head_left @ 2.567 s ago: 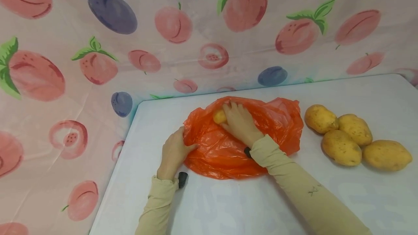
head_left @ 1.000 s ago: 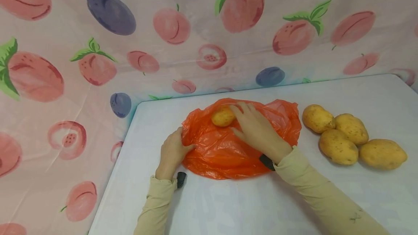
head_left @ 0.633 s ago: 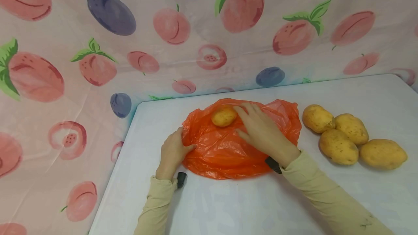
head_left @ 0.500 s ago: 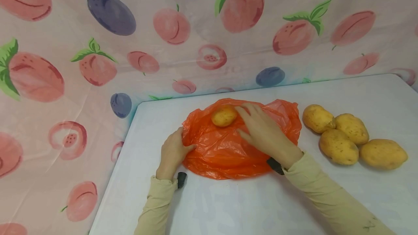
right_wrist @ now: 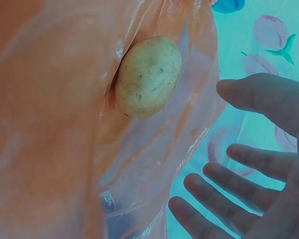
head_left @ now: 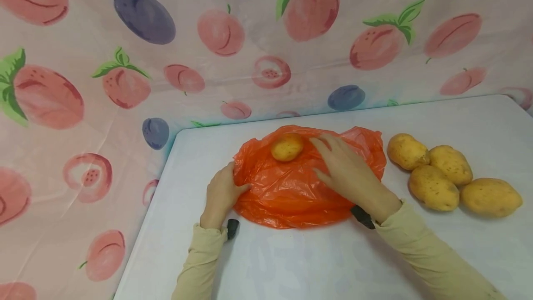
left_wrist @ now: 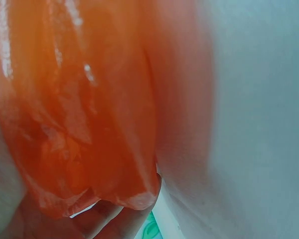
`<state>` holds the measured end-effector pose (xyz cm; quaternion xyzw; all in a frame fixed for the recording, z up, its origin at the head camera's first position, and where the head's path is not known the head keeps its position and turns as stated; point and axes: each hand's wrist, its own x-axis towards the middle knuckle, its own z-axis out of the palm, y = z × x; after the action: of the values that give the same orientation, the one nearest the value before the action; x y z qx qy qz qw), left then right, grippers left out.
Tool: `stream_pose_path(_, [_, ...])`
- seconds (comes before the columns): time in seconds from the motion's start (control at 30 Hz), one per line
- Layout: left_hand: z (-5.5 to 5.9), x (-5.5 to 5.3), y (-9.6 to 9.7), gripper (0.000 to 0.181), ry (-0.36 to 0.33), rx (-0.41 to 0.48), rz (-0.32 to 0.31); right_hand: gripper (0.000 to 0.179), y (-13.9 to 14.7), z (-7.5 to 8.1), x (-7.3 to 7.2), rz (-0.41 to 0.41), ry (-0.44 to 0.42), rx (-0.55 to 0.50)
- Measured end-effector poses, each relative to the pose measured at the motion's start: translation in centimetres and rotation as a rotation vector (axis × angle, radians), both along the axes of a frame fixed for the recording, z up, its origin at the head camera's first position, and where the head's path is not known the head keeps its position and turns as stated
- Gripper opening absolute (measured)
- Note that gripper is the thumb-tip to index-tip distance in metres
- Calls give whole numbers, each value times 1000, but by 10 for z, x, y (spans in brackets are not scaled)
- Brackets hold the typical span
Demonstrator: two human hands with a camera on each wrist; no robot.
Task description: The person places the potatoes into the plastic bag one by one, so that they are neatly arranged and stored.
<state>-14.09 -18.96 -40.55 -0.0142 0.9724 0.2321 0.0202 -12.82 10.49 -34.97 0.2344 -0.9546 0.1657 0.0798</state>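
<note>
- Left hand (head_left: 220, 194): grips the near-side left edge of the red-orange bag (head_left: 283, 189), thumb over the film, fingers behind it in the wrist view. We see no shift in this hold.
- The bag lies crumpled on the table (head_left: 291, 263), spreading from the left hand to beneath the right.
- Potato (head_left: 287, 147): up and right of the left hand, just beyond the right hand's fingertips, uncovered in a fold of film. Whether it sits inside the bag's mouth or merely on top, we cannot tell.
- Right hand (head_left: 350, 168): fingers spread, holding nothing. Main change: it covered this potato moments ago and has now drawn clear to the right, leaving the potato in place. We take that as a release, freeing this hand for other work.
- Four other potatoes (head_left: 434, 189): clustered right of the right hand, outside the bag; we judge the bagging, if such it is, unfinished.
</note>
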Motion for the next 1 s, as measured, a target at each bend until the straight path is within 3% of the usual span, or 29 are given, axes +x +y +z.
stream_pose_path(0.67, [1, 1, 0, 74, 15, 2, 2, 70, 22, -1, 12, -28, -35, 10])
stream_pose_path(1.0, [0, 0, -1, 73, 9, 3, 7, 71, 35, -5, 17, -25, 8, -11])
